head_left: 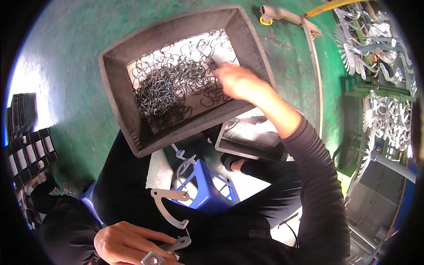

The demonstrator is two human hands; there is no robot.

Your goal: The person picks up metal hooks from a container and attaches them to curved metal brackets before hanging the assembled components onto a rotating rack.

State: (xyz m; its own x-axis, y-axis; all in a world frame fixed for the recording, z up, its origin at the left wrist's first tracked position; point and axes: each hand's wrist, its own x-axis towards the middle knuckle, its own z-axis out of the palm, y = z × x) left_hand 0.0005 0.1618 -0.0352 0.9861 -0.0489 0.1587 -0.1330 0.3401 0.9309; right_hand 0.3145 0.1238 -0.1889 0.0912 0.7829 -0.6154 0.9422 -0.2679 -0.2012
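My left hand (pixel 128 243) is low in the view, fingers closed on a flat grey metal bracket (pixel 183 242) with a hole near its rounded end. Just above it is a curved silver metal piece (pixel 163 207) with holes at its ends; a thin wire hook seems to link the two. My right hand (pixel 240 81) reaches over the right side of a dark grey plastic crate (pixel 185 132). It is blurred, and its fingertips are at some bent wire hooks (pixel 218 90), so what they hold cannot be made out. A dense heap of these dark wire hooks (pixel 161 90) fills the crate's left part.
Below my right forearm sits a second crate (pixel 251 152) with stacked ribbed metal parts. A blue plastic stool (pixel 205 187) stands between my legs. Racks of hanging metal parts (pixel 384 48) line the right side. At left are black bins (pixel 31 152) and another person's dark sleeve (pixel 66 227).
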